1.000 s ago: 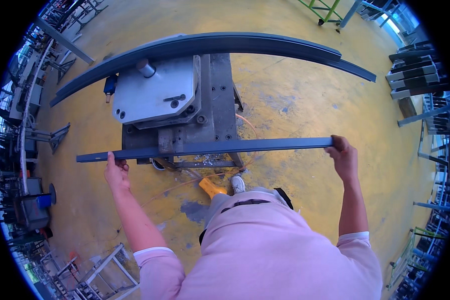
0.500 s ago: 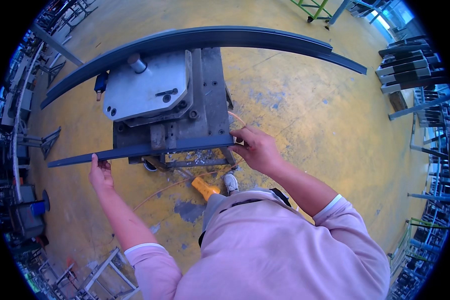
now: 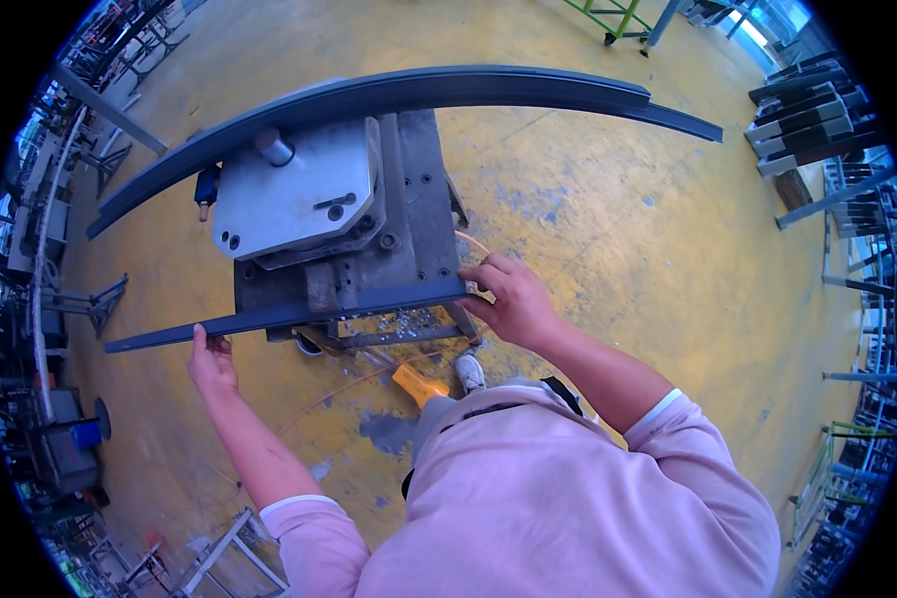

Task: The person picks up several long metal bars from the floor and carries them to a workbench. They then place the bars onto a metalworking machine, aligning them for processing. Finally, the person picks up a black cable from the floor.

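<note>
A long dark metal profile [image 3: 379,298] lies across the near edge of a steel machine table [image 3: 419,214]. My right hand [image 3: 511,299] pinches its right end between thumb and fingers. Further left, my left hand [image 3: 211,361] grips the same profile from below, with the thumb on its near side. Just behind the profile stands a small metal block [image 3: 321,287]. Beyond it sits a die with a pale steel top plate [image 3: 294,199] and a round post [image 3: 274,148]. More long dark profiles [image 3: 419,90] lie across the far side of the die.
An orange-yellow foot pedal cover [image 3: 419,383] lies on the floor by my shoe [image 3: 470,373], with an orange hose [image 3: 344,389] running near it. Metal scraps [image 3: 409,323] lie under the table edge. Racks of parts [image 3: 817,125] stand at the right, and a grey frame [image 3: 219,558] at the lower left.
The whole view has shifted slightly, so the table and profiles appear a little lower. Both hands keep their hold on the near profile, with no clear movement against the table.
</note>
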`<state>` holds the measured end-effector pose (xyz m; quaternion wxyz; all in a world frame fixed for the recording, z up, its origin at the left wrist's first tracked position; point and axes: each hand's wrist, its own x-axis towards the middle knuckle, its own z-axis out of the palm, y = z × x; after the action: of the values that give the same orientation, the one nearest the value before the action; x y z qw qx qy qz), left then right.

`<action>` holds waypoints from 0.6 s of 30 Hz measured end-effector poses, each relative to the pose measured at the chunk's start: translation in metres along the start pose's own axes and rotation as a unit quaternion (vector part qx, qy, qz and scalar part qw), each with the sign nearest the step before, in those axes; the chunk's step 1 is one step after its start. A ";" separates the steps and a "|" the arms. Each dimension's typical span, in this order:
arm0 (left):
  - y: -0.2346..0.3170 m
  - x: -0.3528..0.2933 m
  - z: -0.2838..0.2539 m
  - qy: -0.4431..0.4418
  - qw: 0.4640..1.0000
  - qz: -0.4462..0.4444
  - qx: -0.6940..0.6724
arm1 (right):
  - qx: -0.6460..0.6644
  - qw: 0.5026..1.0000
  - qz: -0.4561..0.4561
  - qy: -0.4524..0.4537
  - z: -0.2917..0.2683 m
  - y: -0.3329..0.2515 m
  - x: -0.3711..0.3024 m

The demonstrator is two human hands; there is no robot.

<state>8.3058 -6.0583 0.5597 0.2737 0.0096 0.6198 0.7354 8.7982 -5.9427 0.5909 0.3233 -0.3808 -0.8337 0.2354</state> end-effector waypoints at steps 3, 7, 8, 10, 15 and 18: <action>-0.002 0.001 -0.002 -0.003 1.000 -0.002 -0.002 | 0.013 1.000 0.007 -0.002 0.002 0.002 0.000; -0.003 0.000 -0.004 -0.011 1.000 0.007 -0.002 | 0.031 0.999 0.005 -0.003 0.003 0.004 0.002; -0.002 -0.003 -0.002 -0.009 1.000 0.007 0.002 | 0.035 0.999 0.006 -0.003 0.003 0.004 0.002; 0.000 -0.008 0.003 -0.005 1.000 0.007 0.009 | 0.030 1.000 0.000 0.004 0.001 0.002 0.003; 0.001 -0.004 -0.003 -0.013 1.000 0.001 0.013 | 0.020 1.000 -0.007 0.005 0.001 0.001 0.003; 0.001 -0.009 0.001 -0.015 1.000 -0.005 -0.001 | 0.014 1.000 0.005 -0.002 0.002 0.004 0.002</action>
<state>8.3131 -6.0611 0.5637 0.2864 0.0175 0.6150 0.7345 8.7975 -5.9388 0.5879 0.3254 -0.3798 -0.8292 0.2495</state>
